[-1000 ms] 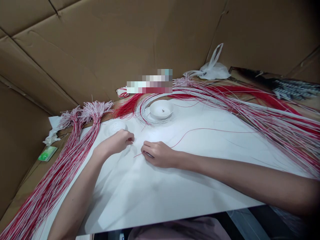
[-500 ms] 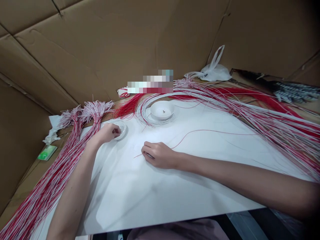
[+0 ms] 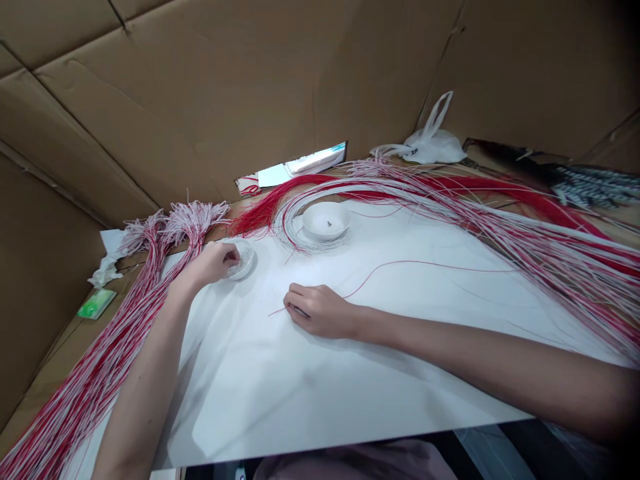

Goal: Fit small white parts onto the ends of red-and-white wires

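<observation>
My left hand reaches over a small clear dish at the left of the white board. Its fingertips are pinched together inside the dish; what they hold, if anything, is too small to tell. My right hand rests on the board, closed around a thin red wire. A short end of the wire sticks out left of the fingers, while the long part curves away to the right. Something slim and dark shows between the right fingers, but its kind is unclear.
A white bowl with a small dark piece stands behind my right hand. Red and white wire bundles lie along the left, and more at the back and right. Cardboard walls enclose the board; a white plastic bag sits behind.
The fingers of my left hand have shifted slightly in the dish and pinch closer together. My right hand and the red wire have stayed in place.
</observation>
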`<state>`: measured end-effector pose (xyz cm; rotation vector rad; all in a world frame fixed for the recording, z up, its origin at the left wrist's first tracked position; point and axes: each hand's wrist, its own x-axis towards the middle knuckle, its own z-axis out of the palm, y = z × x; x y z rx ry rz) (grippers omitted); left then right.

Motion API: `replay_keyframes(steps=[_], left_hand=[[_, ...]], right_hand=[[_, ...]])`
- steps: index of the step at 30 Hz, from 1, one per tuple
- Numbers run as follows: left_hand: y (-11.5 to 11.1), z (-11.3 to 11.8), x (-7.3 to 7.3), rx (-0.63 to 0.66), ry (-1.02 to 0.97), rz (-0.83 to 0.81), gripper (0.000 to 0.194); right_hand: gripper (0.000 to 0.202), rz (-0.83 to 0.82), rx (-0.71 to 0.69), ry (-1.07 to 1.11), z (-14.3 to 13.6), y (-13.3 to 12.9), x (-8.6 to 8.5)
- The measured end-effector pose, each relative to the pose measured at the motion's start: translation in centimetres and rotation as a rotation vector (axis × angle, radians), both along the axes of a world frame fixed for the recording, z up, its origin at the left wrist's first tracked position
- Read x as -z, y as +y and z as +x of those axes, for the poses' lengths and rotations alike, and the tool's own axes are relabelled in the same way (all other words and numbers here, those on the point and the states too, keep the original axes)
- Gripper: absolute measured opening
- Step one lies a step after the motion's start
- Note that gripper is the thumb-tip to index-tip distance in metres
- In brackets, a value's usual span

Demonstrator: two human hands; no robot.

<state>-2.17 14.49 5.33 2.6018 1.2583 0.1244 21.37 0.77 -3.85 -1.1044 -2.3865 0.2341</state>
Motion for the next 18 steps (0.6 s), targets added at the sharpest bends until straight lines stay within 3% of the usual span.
replay_keyframes(steps=[5, 8, 12, 18], left_hand=[[-2.6, 1.3, -2.2, 0.064, -0.055, -0.005, 0.014], [-4.2, 2.6, -2.7, 0.166, -0.048, -0.046, 0.014], [-4.9, 3.5, -0.8, 0.216, 0.080, -0.076, 0.019], [-4.0, 3.6, 2.8, 0.234, 0.169, -0.108, 0.027]], right_hand=[[0.015, 0.004, 0.001, -0.001, 0.0, 0.0, 0.0], [0.016, 0.010, 0.008, -0.001, 0.0, 0.0, 0.0], [0.016, 0.008, 0.013, -0.007, 0.0, 0.0, 0.0], [0.017, 0.011, 0.013, -0.029, 0.0, -0.1, -0.1]])
